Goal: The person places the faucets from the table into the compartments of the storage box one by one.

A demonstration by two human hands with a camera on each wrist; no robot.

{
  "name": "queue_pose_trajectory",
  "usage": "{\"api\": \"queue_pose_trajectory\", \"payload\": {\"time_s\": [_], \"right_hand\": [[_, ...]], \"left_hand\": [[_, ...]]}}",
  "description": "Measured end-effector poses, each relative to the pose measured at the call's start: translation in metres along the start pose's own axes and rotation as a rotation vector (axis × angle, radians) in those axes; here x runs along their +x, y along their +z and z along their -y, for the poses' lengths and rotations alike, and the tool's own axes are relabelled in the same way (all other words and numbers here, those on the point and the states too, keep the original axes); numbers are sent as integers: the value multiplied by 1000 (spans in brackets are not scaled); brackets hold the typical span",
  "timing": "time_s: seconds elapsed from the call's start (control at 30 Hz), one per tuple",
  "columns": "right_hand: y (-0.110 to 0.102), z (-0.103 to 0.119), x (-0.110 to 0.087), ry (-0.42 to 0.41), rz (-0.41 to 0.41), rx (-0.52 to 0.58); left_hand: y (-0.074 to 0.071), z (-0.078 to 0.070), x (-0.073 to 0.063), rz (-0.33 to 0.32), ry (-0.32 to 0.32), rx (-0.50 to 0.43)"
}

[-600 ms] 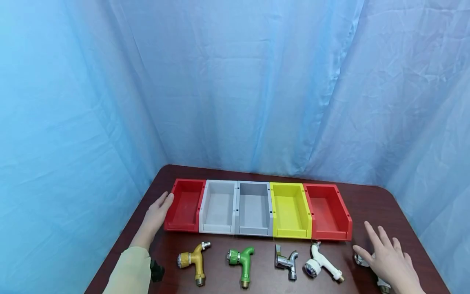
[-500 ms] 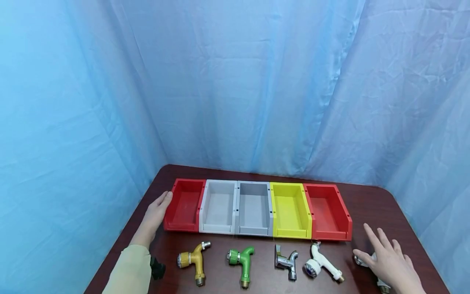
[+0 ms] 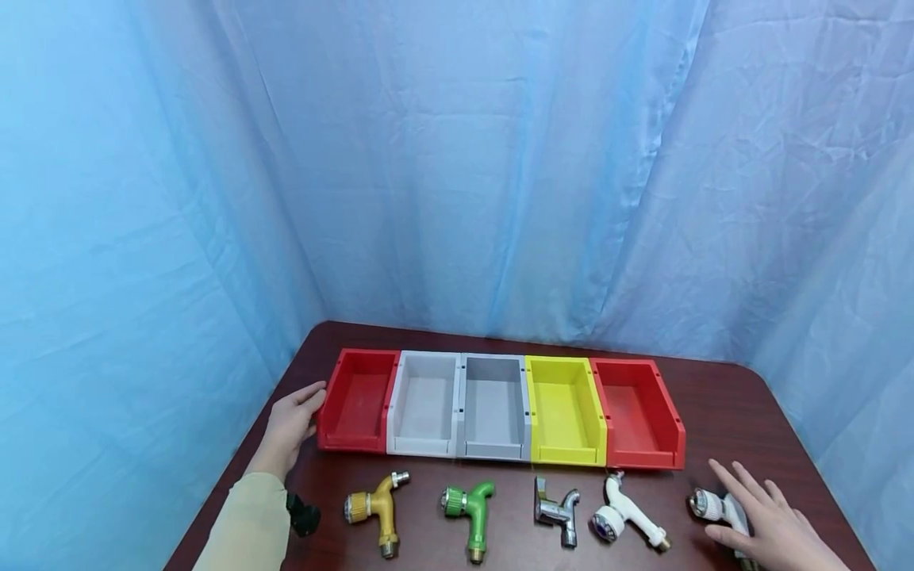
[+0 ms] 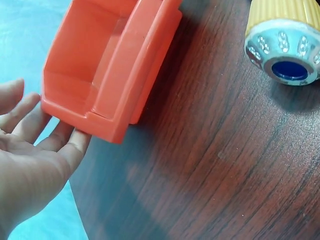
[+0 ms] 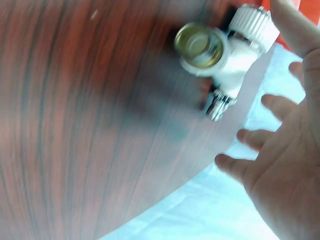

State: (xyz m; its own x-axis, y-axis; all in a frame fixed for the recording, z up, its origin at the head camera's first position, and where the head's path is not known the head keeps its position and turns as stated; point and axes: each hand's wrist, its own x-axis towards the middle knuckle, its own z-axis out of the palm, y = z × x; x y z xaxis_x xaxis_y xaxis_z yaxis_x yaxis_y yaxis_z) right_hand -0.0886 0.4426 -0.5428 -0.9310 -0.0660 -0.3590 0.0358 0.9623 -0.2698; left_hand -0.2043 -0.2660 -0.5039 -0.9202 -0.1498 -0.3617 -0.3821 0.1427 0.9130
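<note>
My left hand [image 3: 287, 424] is at the outer side of the left red bin [image 3: 359, 400]. In the left wrist view its fingers [image 4: 74, 147] touch that bin's side, some fingertips hidden behind it, and the thumb stands apart. My right hand [image 3: 771, 519] hovers with spread fingers over a white tap [image 3: 728, 511] at the far right, partly covering it. The right wrist view shows this tap [image 5: 240, 62] on the table, apart from the fingers. A yellow tap [image 3: 383, 511], a green tap [image 3: 474, 515], a chrome tap [image 3: 560, 511] and another white tap [image 3: 628, 507] lie in a row.
Joined in a line with the left red bin are a white bin [image 3: 426, 404], a grey bin [image 3: 494, 404], a yellow bin [image 3: 567, 408] and a right red bin [image 3: 635, 416]. Blue curtains [image 3: 457, 159] hang around the dark wooden table [image 3: 721, 396].
My left hand has drawn slightly back and down along the left red bin's side. My right hand has moved lower and a little right, uncovering more of the far-right white tap.
</note>
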Motion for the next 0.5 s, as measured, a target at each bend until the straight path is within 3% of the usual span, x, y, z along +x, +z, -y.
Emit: {"api": "queue_pose_trajectory", "payload": {"time_s": [0.33,0.5], "right_hand": [[15,-15,-8,-171,8,127],[21,-16,-7,-147,32,100]], "left_hand": [[-3,12,6,-21,-19,-49],[-3,16,9,-18,-19,-49]]}}
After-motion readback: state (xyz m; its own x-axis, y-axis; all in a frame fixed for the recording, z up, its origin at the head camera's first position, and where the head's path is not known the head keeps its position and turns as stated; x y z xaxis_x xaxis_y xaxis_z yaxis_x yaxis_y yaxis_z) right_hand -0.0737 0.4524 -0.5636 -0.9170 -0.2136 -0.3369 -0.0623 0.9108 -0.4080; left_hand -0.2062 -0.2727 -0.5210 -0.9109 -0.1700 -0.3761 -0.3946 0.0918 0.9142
